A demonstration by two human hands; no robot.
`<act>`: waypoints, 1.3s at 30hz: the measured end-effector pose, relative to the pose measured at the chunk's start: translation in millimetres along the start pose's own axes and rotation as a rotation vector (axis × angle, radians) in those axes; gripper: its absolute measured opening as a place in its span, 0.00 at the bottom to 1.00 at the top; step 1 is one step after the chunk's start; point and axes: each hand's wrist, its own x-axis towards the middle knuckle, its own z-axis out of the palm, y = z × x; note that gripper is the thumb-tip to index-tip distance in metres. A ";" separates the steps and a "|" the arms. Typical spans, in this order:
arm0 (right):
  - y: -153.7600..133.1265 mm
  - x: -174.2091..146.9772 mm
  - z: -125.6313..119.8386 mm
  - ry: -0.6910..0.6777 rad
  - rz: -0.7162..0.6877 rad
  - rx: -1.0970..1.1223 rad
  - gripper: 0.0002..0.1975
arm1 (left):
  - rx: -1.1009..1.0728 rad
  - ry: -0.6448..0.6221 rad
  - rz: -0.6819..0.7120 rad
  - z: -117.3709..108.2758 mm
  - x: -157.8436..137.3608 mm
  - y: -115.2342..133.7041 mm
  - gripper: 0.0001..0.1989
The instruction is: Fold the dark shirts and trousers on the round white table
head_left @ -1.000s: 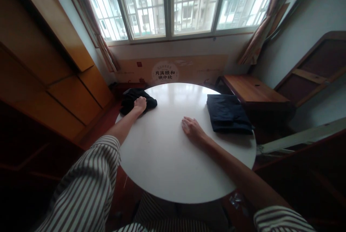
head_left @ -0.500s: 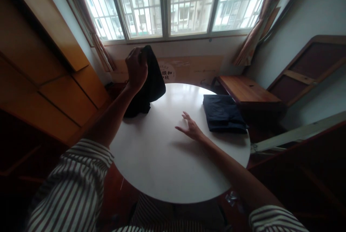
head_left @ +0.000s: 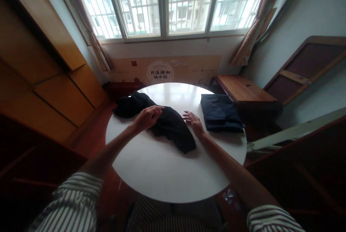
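Note:
A black garment point(head_left: 173, 125) lies crumpled across the round white table point(head_left: 162, 174), running from the back left toward the middle. What kind of garment it is cannot be made out. My left hand point(head_left: 149, 117) is over its near side, fingers loosely stretched and apart, with no cloth visibly gripped. Just right of the garment is my right hand point(head_left: 195, 123), open with the fingers spread and nothing in them. A folded dark navy garment point(head_left: 220, 113) rests flat at the table's right edge, beyond my right forearm.
Behind the table, a printed cardboard panel point(head_left: 189, 68) leans under the barred window point(head_left: 186, 4). A low wooden bench point(head_left: 245, 87) stands at the back right, wooden cabinets point(head_left: 62, 98) on the left. Some clear plastic point(head_left: 229, 196) lies on the floor at the right.
My left hand has come down from its raised position and let go of the black garment, which now lies stretched toward the table's middle. My right hand stays open in nearly the same place.

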 end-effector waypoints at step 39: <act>-34.7 -25.8 11.0 -0.072 0.125 0.185 0.28 | 0.222 -0.280 -0.013 52.5 16.6 -30.5 0.13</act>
